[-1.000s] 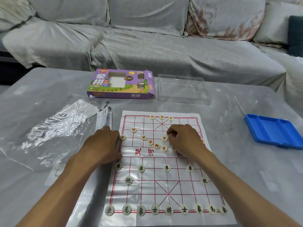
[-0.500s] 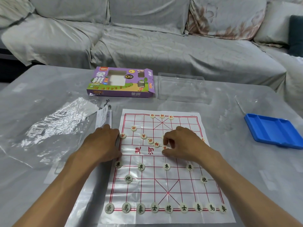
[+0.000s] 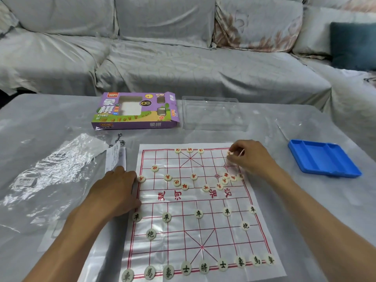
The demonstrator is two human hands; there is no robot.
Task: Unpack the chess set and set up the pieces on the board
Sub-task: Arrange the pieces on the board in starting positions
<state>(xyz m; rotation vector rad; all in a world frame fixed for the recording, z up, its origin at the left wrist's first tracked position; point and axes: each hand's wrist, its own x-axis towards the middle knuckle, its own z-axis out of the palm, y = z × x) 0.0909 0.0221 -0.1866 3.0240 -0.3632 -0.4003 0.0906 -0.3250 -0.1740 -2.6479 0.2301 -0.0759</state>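
Note:
A thin paper xiangqi board [image 3: 205,202] with a red grid lies in front of me. Black-lettered pieces [image 3: 204,267] stand in order on its near rows. Red-lettered pieces [image 3: 184,186] lie partly scattered near the river, and three stand on the far row [image 3: 189,150]. My left hand [image 3: 117,192] presses flat on the board's left edge. My right hand [image 3: 247,157] is at the far right corner, fingertips pinched on a red piece [image 3: 230,153] that touches the board there.
The purple chess box [image 3: 135,111] and a clear plastic tray [image 3: 213,112] lie behind the board. Crumpled plastic wrap [image 3: 50,171] and a paper slip [image 3: 115,157] lie left. A blue tray [image 3: 323,159] sits right. A grey sofa stands behind the table.
My right hand took a red piece from the middle cluster and carried it to the board's far right corner. My left hand stayed on the left edge.

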